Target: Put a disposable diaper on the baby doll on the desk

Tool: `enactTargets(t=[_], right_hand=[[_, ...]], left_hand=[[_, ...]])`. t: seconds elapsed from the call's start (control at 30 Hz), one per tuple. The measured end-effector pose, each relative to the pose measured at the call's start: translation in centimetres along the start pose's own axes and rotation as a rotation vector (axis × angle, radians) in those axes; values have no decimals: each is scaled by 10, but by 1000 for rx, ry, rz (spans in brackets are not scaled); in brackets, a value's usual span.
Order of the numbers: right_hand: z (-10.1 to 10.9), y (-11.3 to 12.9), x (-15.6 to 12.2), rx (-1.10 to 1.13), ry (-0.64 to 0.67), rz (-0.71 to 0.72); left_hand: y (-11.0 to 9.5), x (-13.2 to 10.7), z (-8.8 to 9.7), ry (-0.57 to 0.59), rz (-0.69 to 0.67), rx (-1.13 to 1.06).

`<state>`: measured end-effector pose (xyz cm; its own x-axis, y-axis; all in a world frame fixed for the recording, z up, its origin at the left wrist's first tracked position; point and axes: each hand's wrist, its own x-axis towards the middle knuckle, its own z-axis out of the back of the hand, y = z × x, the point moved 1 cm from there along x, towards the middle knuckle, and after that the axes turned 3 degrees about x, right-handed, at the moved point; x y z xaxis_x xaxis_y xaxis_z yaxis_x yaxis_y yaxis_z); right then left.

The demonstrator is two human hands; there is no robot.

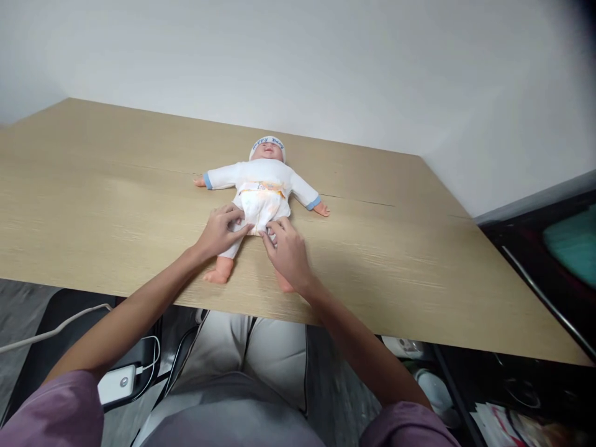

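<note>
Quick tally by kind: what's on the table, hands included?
Doll: 1
Diaper: 1, on the doll
Cap: 1, on its head
Hands: 2, left hand and right hand, both at the diaper
Total: 5

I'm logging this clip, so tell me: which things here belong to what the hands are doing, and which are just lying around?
In use: plastic baby doll in white top with blue cuffs; white printed diaper on it; left hand and right hand, both touching the diaper; light wooden table beneath.
Lying about: white power adapter with cable on the floor; teal object at far right.
</note>
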<state>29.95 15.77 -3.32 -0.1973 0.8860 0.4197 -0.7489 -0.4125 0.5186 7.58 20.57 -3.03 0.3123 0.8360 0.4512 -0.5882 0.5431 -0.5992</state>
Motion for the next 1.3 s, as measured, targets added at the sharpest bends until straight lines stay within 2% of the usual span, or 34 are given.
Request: enactTargets(t=[0.23, 0.43, 0.57, 0.7, 0.83, 0.93, 1.13, 1.3], right_hand=[[5, 2, -3, 42, 16, 28], [5, 0, -3, 27, 31, 36], [2, -3, -1, 108, -11, -61], [6, -8, 0, 262, -75, -230], [17, -15, 1, 337, -158, -229], [22, -19, 2, 310, -157, -227], [24, -17, -1, 215, -109, -226], [21, -10, -3, 115, -55, -166]], left_hand=[[-4, -3, 2, -21, -46, -72], [-5, -3, 2, 74, 9, -44], [-2, -2, 1, 82, 75, -67], [0, -1, -3, 62, 141, -223], [4, -1, -9, 26, 220, -403], [8, -3, -13, -2, 257, -459], [5, -8, -9, -29, 321, -353], [-1, -6, -2, 82, 283, -276]])
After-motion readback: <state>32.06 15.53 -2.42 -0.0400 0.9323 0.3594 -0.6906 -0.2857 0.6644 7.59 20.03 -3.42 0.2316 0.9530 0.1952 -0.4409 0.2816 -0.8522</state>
